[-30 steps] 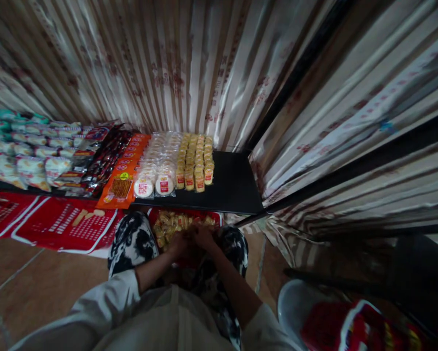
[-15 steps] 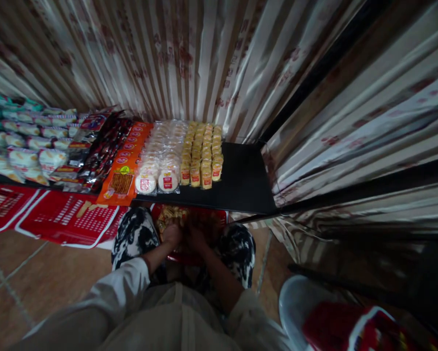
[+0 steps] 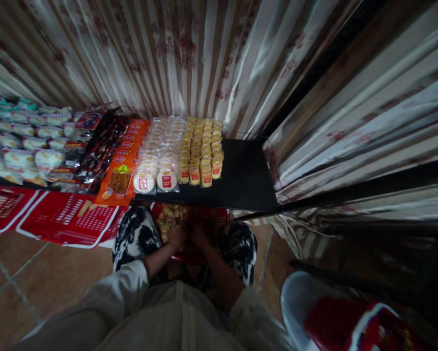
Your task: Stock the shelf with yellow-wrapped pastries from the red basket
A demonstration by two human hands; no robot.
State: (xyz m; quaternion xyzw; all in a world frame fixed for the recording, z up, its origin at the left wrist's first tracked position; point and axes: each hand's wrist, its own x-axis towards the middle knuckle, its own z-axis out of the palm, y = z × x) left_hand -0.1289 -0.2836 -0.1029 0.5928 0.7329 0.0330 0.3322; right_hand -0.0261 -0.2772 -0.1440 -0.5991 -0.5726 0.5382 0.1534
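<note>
Between the knees, a red container [image 3: 224, 214] holds small golden wrapped packets [image 3: 167, 213] on its left side. My left hand [image 3: 177, 235] is closed at these packets; what its fingers grip is hidden. Close beside it, my right hand [image 3: 197, 235] reaches into the darker right part of the container, its fingers lost in shadow and blur. Just beyond, on a black shelf [image 3: 244, 170], stand several rows of small yellow wrapped packets [image 3: 201, 151]. Left of them lie rows of round white wrapped crackers [image 3: 167, 179].
Further left on the shelf are an orange snack packet [image 3: 120, 168], dark red packets [image 3: 98, 156] and white packets [image 3: 19, 158]. Red bags [image 3: 69, 219] lie below. A grey basin [image 3: 294, 302] with a red bag stands right. Striped curtain [image 3: 189, 63] hangs behind.
Both hands stay close together over the container with only slight motion. The view has shifted a little; the items on the shelf look the same.
</note>
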